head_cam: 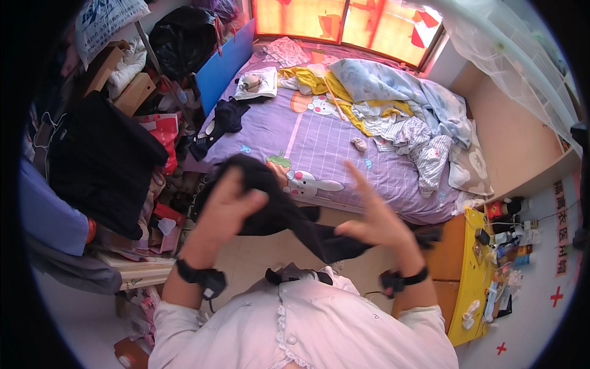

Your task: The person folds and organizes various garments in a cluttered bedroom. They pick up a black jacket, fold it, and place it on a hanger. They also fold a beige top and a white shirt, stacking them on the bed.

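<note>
A black garment (262, 212) stretches across in front of me, blurred and bunched on the left, with a narrower part trailing right. Over its left part is my left hand (226, 205), thumb and forefinger spread. My right hand (380, 219) is over the narrower part, its forefinger pointing up and its thumb apart, close to the cloth. The other fingers of both hands are hidden or blurred, so a grip on the cloth cannot be made out. Black straps with small devices circle both wrists.
Beyond lies a bed with a purple sheet (258, 124), bearing crumpled clothes (405, 133), a folded white cloth (265, 83) and dark clothing (228, 115). Heaped belongings and a hanging black garment (101, 161) crowd the left. At right stands a yellow-topped desk (465, 295) with small items.
</note>
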